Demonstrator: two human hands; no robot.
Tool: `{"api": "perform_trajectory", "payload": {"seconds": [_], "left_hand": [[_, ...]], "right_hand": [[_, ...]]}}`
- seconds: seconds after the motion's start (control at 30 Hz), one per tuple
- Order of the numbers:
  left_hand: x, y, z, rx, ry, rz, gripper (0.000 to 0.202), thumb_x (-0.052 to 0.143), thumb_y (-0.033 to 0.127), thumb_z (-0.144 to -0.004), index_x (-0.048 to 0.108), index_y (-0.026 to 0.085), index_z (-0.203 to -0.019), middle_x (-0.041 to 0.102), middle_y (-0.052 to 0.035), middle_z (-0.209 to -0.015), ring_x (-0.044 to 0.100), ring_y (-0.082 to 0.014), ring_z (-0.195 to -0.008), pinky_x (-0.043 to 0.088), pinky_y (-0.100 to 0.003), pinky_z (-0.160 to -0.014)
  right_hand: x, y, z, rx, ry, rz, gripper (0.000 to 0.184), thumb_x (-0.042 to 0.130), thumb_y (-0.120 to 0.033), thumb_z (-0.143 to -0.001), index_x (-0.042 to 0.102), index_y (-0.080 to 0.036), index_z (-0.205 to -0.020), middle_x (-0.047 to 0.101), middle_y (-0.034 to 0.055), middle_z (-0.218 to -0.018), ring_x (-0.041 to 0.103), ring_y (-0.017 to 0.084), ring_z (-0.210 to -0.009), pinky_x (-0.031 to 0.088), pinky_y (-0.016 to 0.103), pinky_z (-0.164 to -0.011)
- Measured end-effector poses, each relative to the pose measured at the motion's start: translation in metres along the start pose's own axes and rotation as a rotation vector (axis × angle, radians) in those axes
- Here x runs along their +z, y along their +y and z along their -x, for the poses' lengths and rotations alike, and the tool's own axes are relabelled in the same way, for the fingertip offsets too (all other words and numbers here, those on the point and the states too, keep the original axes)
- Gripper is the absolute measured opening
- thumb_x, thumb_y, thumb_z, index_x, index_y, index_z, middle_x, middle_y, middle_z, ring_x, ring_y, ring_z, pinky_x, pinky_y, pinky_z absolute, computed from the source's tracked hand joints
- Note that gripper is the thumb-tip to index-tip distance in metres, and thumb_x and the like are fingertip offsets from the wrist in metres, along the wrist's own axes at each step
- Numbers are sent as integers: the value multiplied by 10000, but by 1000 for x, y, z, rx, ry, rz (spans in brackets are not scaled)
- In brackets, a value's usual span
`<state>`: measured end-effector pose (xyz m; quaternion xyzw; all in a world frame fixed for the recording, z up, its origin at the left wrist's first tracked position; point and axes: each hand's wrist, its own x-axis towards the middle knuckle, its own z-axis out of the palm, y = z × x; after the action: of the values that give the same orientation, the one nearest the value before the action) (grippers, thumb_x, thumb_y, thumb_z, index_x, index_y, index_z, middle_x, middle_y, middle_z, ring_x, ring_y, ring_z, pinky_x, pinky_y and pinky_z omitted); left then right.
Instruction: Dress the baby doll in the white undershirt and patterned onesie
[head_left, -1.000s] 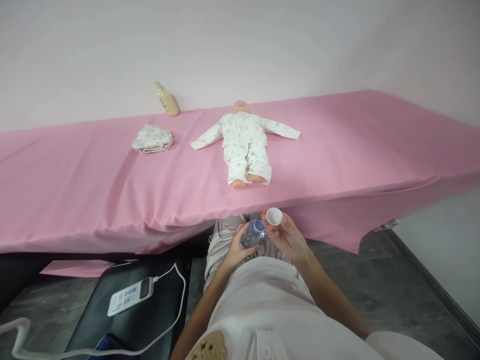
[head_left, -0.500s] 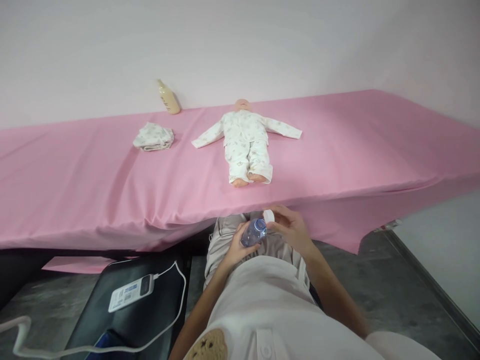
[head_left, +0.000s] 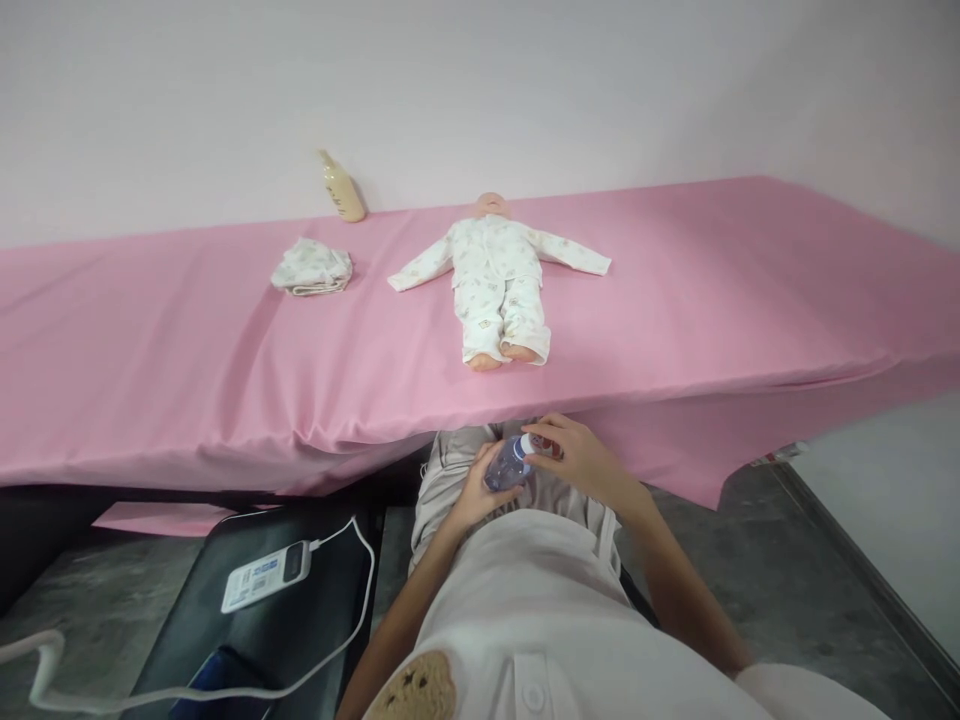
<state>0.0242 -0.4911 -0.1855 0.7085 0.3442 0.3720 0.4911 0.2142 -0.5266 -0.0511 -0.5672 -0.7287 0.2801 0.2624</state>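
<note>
My left hand (head_left: 480, 493) is wrapped round a small clear bluish plastic bottle (head_left: 504, 467), held tilted above my lap. At the bottle's mouth sits a white cap (head_left: 529, 446), with the fingers of my right hand (head_left: 574, 455) closed on it. Whether the cap is threaded on or only resting there cannot be told. Just beyond my hands, on the pink sheet (head_left: 675, 300), a baby doll (head_left: 499, 260) in a white patterned top and trousers lies on its back, arms spread and feet towards me.
A folded patterned cloth (head_left: 311, 268) lies left of the doll. Behind it a cream pump bottle (head_left: 343, 190) stands by the wall. On a black seat (head_left: 315, 610) to my left are a white power bank (head_left: 266, 577) with a cable (head_left: 330, 660) and a dark blue object (head_left: 225, 680).
My right hand has brought the white cap from just above the bottle's open mouth down onto it. My left hand keeps hold of the bottle. The view has shifted slightly.
</note>
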Motion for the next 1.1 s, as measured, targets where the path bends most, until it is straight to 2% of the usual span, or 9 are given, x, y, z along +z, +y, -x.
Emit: {"api": "perform_trajectory", "payload": {"seconds": [0.23, 0.37, 0.5, 0.57, 0.63, 0.77, 0.87, 1.0, 1.1], "left_hand": [[1, -1, -1, 12, -10, -15, 680, 782, 286, -627, 504, 192, -1240, 508, -79, -1145, 504, -245, -1116, 402, -418, -995], [0, 0, -2, 17, -24, -20, 690, 783, 274, -629, 497, 193, -1252, 509, -77, -1137, 505, -237, -1111, 398, -415, -999], [-1, -2, -1, 13, -25, -21, 686, 791, 290, -619, 511, 197, -1239, 512, -84, -1158, 503, -247, -1122, 400, -422, -1001], [0, -4, -1, 14, -22, -25, 693, 790, 297, -617, 511, 206, -1244, 511, -86, -1171, 495, -255, -1136, 396, -433, -1007], [0, -6, -1, 22, -29, -38, 690, 788, 300, -618, 513, 210, -1245, 514, -87, -1168, 492, -259, -1139, 389, -443, -1010], [0, -9, -1, 26, -14, -24, 681, 786, 323, -619, 516, 208, -1234, 515, -85, -1151, 500, -256, -1121, 398, -439, -995], [-1, -10, -1, 15, 0, 9, 686, 787, 349, -617, 518, 194, -1229, 515, -91, -1159, 508, -257, -1114, 401, -427, -991], [-2, -11, -1, 7, -5, 33, 701, 794, 341, -607, 512, 184, -1229, 516, -97, -1172, 505, -261, -1125, 388, -428, -1005], [-3, -12, -1, 10, -26, 50, 704, 802, 326, -594, 513, 185, -1221, 526, -93, -1160, 512, -256, -1111, 396, -423, -997]], "right_hand": [[-7, -3, -6, -148, -124, 78, 340, 540, -131, -848, 620, -205, -1170, 599, 57, -1055, 564, 175, -954, 454, 307, -828], [-14, -6, -11, -196, -182, 126, 367, 529, -42, -793, 660, -211, -1091, 622, 45, -1033, 573, 161, -913, 429, 278, -781], [-12, -13, -14, -73, -138, 209, 115, 611, -249, -813, 681, -163, -784, 622, 11, -726, 541, 131, -663, 363, 246, -608], [-7, -15, -16, 24, -98, 313, 327, 598, -411, -827, 617, -154, -625, 571, 5, -595, 490, 125, -572, 304, 256, -550], [-1, -16, -16, 83, -75, 402, 416, 548, -477, -852, 583, -156, -589, 566, 15, -574, 471, 125, -540, 267, 265, -530], [4, -13, -15, 66, -67, 385, 414, 420, -448, -938, 632, -163, -726, 632, 41, -668, 541, 143, -600, 312, 265, -559], [-1, -7, -10, 14, 6, 254, 403, 329, -393, -978, 666, -183, -911, 679, 57, -862, 611, 163, -780, 402, 268, -668], [-6, 7, -5, -133, 23, 70, 364, 505, -398, -904, 578, -223, -1215, 611, 67, -1202, 584, 189, -1034, 474, 283, -780], [-1, 15, -5, -223, -41, -27, 350, 566, -340, -873, 591, -227, -1203, 617, 67, -1185, 552, 198, -1087, 496, 292, -790]]}}
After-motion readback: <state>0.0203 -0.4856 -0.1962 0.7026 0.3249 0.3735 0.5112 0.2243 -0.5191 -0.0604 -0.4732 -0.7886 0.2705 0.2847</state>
